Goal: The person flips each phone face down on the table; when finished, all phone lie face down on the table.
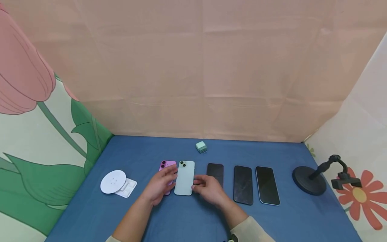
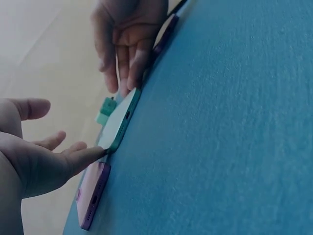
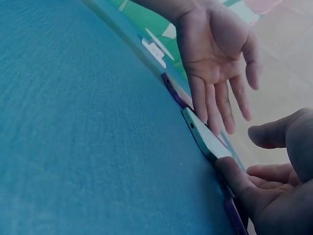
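Observation:
A pale green phone [image 1: 185, 178] lies back side up on the blue table, its camera lenses at the top left. My left hand [image 1: 161, 185] is at its left edge, with fingers extended and fingertips close to the side. Partly behind that hand lies a pink-purple phone [image 1: 167, 164], also back side up. At the opposite edge is my right hand [image 1: 210, 190], fingertips right at the lower right side. In the right wrist view the pale green phone [image 3: 203, 137] sits between the two hands. The right hand overlaps the lower part of a dark phone [image 1: 215, 169].
Two more dark phones, one black [image 1: 243, 185] and one with a light frame [image 1: 267, 185], lie further right. A black stand [image 1: 309, 180] with a jointed arm is at the far right. A mint charger plug [image 1: 201, 147] sits behind; a white disc [image 1: 113, 182] rests at left.

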Tool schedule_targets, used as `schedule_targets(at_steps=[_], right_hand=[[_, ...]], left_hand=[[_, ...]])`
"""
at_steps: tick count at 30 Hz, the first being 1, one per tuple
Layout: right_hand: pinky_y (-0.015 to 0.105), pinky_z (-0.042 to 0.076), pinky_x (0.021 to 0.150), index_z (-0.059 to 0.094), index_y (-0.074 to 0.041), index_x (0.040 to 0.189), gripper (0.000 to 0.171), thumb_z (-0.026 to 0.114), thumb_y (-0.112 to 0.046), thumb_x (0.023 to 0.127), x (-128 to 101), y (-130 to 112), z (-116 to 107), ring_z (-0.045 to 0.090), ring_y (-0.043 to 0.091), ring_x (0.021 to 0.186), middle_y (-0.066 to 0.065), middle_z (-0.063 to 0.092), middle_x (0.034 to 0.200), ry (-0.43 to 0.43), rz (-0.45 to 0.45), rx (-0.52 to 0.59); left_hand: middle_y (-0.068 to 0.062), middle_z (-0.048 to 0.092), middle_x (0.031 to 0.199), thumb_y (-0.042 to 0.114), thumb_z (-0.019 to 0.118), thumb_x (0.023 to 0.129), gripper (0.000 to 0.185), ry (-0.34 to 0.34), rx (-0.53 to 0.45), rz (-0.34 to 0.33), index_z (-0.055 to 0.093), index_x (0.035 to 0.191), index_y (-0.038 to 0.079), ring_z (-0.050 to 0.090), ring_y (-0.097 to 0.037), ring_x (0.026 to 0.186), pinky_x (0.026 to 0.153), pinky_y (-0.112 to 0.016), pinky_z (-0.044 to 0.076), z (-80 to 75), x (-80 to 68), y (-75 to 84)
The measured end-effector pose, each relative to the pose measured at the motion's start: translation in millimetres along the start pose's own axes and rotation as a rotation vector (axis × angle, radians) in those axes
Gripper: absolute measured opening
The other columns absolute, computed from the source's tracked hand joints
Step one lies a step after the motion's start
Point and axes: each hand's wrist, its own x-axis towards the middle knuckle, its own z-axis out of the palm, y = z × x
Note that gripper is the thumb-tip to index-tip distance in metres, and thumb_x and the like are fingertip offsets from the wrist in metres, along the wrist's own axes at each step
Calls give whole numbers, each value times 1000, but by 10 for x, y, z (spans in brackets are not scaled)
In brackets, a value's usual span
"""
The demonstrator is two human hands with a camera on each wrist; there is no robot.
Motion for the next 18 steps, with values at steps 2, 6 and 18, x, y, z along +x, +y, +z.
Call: schedule_targets(at_steps=[2, 6, 18], right_hand=[[32, 60, 80, 59, 10, 137, 51, 74, -17, 95, -13, 1, -12, 72, 23, 101, 17, 71, 120, -10, -2, 11], [32, 60, 80, 59, 9, 137, 51, 74, -16, 95, -43, 2, -33, 72, 23, 100, 18, 70, 122, -7, -15, 16], [28, 58, 76, 58, 4, 141, 50, 71, -18, 99, -162, -18, -264, 69, 19, 96, 15, 70, 125, 64, -35, -39]], left_hand=[[-23, 36, 163, 10, 58, 104, 59, 7, 29, 6, 36, 157, -2, 33, -41, 151, 118, -61, 32, 19, -8, 15], [-23, 38, 161, 9, 59, 103, 58, 19, 104, 35, 39, 156, -3, 35, -42, 149, 119, -60, 30, 75, -20, 49], [-18, 46, 158, 11, 62, 102, 54, 40, 208, 97, 47, 153, 0, 37, -36, 150, 121, -56, 30, 253, -4, 60]])
